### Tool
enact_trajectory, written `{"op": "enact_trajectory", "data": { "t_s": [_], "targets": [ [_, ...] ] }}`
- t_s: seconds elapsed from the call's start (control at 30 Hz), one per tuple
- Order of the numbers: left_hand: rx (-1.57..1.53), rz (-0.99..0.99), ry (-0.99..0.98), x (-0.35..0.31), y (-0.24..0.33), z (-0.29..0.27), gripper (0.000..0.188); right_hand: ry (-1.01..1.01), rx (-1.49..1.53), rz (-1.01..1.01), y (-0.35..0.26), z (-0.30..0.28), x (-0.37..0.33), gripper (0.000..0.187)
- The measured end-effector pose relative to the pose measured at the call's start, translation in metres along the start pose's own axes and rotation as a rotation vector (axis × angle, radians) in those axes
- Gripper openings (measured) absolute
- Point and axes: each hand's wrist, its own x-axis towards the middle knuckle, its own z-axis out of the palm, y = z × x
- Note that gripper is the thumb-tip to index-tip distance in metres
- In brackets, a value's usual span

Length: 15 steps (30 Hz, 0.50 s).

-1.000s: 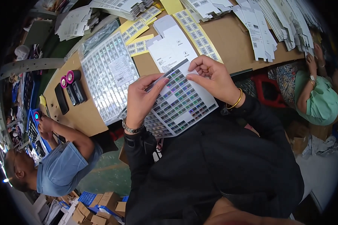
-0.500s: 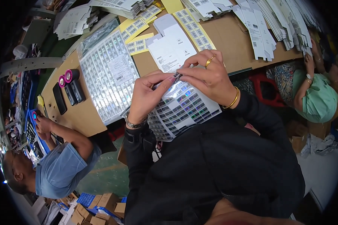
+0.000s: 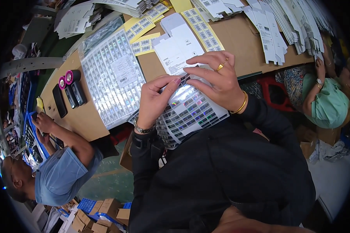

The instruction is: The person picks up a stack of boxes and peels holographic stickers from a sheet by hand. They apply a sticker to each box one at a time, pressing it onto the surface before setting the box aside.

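Note:
My left hand [image 3: 153, 97] pinches the upper edge of a sheet of small shiny holographic stickers [image 3: 192, 110] between thumb and forefinger. The sheet sags over my lap, with some stickers gone from its upper part. Close to that same edge, my right hand [image 3: 223, 81] is open, its thumb and fingers apart; whether a tiny sticker clings to a fingertip I cannot make out. Just beyond my fingers a flattened white carton [image 3: 179, 52] lies on the brown table [image 3: 237, 54]. To the left of it is a larger plastic-covered stack of shiny label sheets [image 3: 111, 79].
Yellow-backed barcode label sheets [image 3: 202, 29] flank the carton. More flat white cartons [image 3: 266, 35] are piled at the far right. Left on the table are a black phone [image 3: 60, 101] and dark devices with pink rings [image 3: 74, 91]. A person in blue [image 3: 62, 174] sits left, another in green [image 3: 330, 101] right.
My right hand's fingers have spread and come slightly away from the sheet's upper edge, where both hands were pinching together. My left hand keeps its hold.

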Motion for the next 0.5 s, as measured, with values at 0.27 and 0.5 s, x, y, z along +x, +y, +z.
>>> {"op": "enact_trajectory", "data": {
  "t_s": [0.27, 0.5],
  "targets": [
    [-0.134, -0.117, 0.014, 0.0007, -0.0063, 0.001, 0.02, -0.064, 0.008, -0.007, 0.0077, 0.0025, -0.0036, 0.026],
    [-0.212, -0.172, 0.064, 0.0033, -0.0058, 0.006, 0.022, -0.037, -0.053, -0.08, 0.008, 0.0045, -0.0054, 0.02]
  ]
}}
